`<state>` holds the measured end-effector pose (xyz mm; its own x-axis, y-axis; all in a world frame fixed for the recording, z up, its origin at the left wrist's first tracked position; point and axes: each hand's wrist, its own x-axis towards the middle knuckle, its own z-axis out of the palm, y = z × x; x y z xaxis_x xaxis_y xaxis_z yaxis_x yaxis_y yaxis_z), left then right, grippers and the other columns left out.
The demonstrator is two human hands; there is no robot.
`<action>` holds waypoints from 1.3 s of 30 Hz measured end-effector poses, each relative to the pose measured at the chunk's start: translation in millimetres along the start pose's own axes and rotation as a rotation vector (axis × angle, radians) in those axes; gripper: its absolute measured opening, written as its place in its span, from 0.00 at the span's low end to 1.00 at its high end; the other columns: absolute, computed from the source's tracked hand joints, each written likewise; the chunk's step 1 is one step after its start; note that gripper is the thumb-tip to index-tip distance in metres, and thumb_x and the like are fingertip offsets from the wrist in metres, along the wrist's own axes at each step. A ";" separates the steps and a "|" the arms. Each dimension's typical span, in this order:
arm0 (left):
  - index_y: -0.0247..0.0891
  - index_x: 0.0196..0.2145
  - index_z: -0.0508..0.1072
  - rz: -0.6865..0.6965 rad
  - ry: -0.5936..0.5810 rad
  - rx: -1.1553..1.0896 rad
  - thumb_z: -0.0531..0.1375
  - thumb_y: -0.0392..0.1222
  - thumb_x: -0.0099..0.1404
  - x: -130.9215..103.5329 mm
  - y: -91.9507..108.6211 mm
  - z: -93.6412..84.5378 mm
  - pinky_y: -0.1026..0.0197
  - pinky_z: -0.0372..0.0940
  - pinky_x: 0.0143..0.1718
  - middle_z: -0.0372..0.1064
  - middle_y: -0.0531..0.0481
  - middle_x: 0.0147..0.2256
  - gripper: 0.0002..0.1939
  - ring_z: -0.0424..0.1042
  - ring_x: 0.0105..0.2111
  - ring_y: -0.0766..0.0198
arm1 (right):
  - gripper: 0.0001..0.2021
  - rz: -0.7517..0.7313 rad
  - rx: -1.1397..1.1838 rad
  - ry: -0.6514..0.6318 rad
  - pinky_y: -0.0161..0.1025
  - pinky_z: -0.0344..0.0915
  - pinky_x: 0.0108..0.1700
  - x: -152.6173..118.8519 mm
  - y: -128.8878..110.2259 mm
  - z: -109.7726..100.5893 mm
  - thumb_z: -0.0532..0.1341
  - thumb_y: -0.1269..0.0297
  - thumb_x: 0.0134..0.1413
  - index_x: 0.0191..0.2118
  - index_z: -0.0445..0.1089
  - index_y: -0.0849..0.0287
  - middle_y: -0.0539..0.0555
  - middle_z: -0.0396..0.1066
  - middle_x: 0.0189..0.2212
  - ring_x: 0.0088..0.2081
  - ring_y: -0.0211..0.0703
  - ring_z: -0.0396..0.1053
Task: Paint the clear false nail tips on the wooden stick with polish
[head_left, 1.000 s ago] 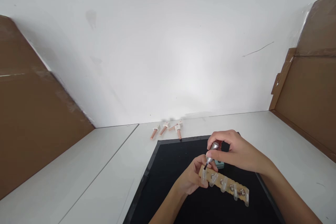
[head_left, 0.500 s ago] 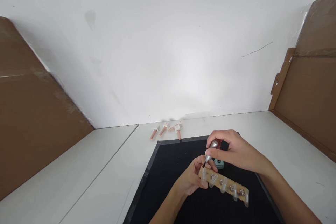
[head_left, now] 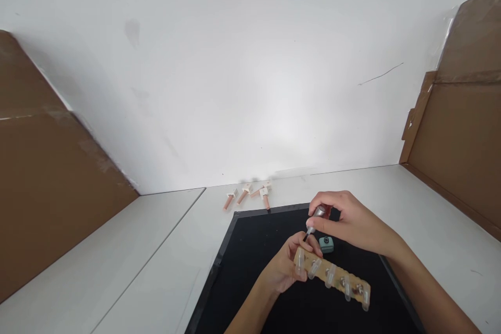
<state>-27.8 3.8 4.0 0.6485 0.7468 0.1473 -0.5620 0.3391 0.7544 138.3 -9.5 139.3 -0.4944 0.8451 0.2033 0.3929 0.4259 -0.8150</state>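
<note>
The person's left hand (head_left: 284,266) holds the tan strip (head_left: 321,270) over the black mat (head_left: 250,266), its fingers closed about the near-left end while the far end reaches out unsupported. Five clear tips (head_left: 331,275) sit across it in a row, with shiny round metal pieces between some of them. The strip looks light and fairly stiff; the tips look thin, smooth and easily knocked askew, so the bare end is the sounder place to grip.

The right hand (head_left: 350,224) pinches a small brush by its silver handle (head_left: 319,212), fingers drawn in narrowly around it. The dark bristles (head_left: 306,238) point down just beside the left fingers; whether they touch cannot be told. The handle looks light, hard and perhaps a little slippery, best taken high, away from the bristles.

The teal container (head_left: 326,247) rests on the mat, with a dark round spot on top that may be its mouth; its contents cannot be seen. Pinkish sticks with white blocks (head_left: 243,196) lie beyond, on the white counter (head_left: 156,276).
</note>
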 end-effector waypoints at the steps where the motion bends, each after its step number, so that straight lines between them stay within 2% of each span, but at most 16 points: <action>1: 0.35 0.25 0.68 0.005 0.002 -0.005 0.72 0.34 0.32 -0.6 0.4 0.6 0.66 0.61 0.28 0.70 0.53 0.29 0.21 0.69 0.28 0.68 | 0.08 0.000 0.007 0.008 0.30 0.57 0.22 -0.1 -0.3 0.1 0.58 0.60 0.56 0.30 0.68 0.58 0.49 0.67 0.26 0.25 0.36 0.64; 6: 0.35 0.25 0.68 -0.021 0.024 -0.022 0.73 0.35 0.31 -1.9 2.5 4.0 0.68 0.58 0.26 0.70 0.53 0.28 0.22 0.67 0.25 0.71 | 0.08 -0.037 0.039 -0.063 0.30 0.57 0.22 -0.7 -2.3 0.8 0.60 0.60 0.54 0.29 0.68 0.58 0.50 0.68 0.26 0.26 0.37 0.65; 16: 0.35 0.24 0.68 -0.003 -0.043 -0.065 0.73 0.36 0.32 -3.5 -0.8 2.1 0.69 0.61 0.28 0.69 0.54 0.28 0.21 0.69 0.28 0.70 | 0.07 -0.031 0.042 0.048 0.32 0.59 0.24 -2.1 -4.7 -4.1 0.59 0.61 0.55 0.30 0.68 0.58 0.50 0.68 0.27 0.29 0.39 0.65; 21: 0.35 0.24 0.67 0.007 -0.115 -0.081 0.73 0.37 0.33 -1.7 -5.1 -2.9 0.71 0.60 0.26 0.69 0.54 0.28 0.21 0.68 0.26 0.72 | 0.05 -0.044 0.112 0.081 0.35 0.62 0.29 -2.9 -0.8 -8.6 0.60 0.62 0.54 0.31 0.68 0.56 0.51 0.69 0.28 0.31 0.41 0.66; 28: 0.35 0.24 0.67 -0.016 -0.162 -0.060 0.73 0.41 0.32 4.7 -11.2 -2.9 0.72 0.60 0.24 0.69 0.54 0.25 0.22 0.68 0.24 0.73 | 0.06 -0.034 0.068 0.000 0.34 0.61 0.27 -1.7 9.9 -7.0 0.61 0.61 0.53 0.29 0.69 0.57 0.50 0.69 0.26 0.29 0.39 0.66; 34: 0.35 0.23 0.69 -0.059 -0.105 -0.022 0.73 0.45 0.29 12.2 -18.5 -5.8 0.70 0.59 0.22 0.68 0.54 0.23 0.24 0.67 0.23 0.71 | 0.09 -0.049 0.098 -0.080 0.33 0.61 0.26 2.1 19.1 -2.1 0.63 0.60 0.51 0.26 0.68 0.58 0.49 0.69 0.22 0.25 0.38 0.67; 39: 0.32 0.24 0.72 -0.109 -0.075 0.020 0.73 0.48 0.28 15.9 -15.9 -3.4 0.69 0.57 0.23 0.69 0.53 0.22 0.25 0.66 0.21 0.71 | 0.08 -0.057 0.119 -0.106 0.33 0.62 0.27 1.5 23.9 1.6 0.64 0.62 0.51 0.26 0.67 0.58 0.47 0.69 0.20 0.24 0.37 0.67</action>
<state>-10.2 12.2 -7.8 0.7420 0.6612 0.1104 -0.4760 0.4037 0.7813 145.7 1.5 119.3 -0.5952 0.7789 0.1977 0.2706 0.4260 -0.8633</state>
